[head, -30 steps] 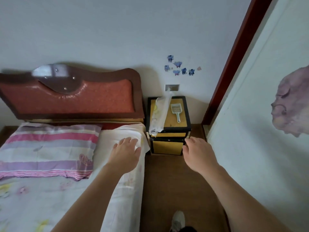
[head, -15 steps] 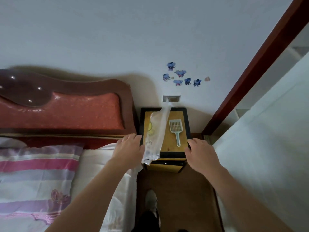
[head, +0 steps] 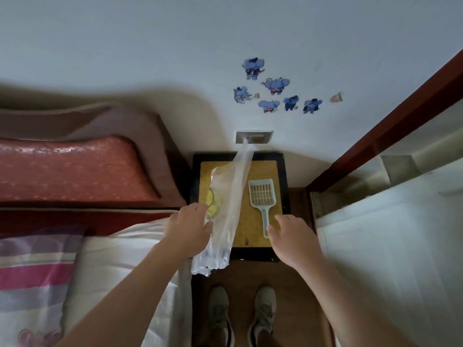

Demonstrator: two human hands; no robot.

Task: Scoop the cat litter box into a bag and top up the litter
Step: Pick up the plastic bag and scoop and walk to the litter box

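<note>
One scoop (head: 262, 196) and one clear bag (head: 225, 209) lie on the nightstand (head: 284, 186). The scoop's long axis runs toward the wall, slotted head far, handle near. The right hand (head: 292, 237), open, is at the handle end; whether it touches, I cannot tell. The left hand (head: 189, 227), open, rests on the bag.

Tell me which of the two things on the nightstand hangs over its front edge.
The clear plastic bag, under the left hand; its end droops past the edge. The pale green slotted litter scoop lies wholly on top.
</note>
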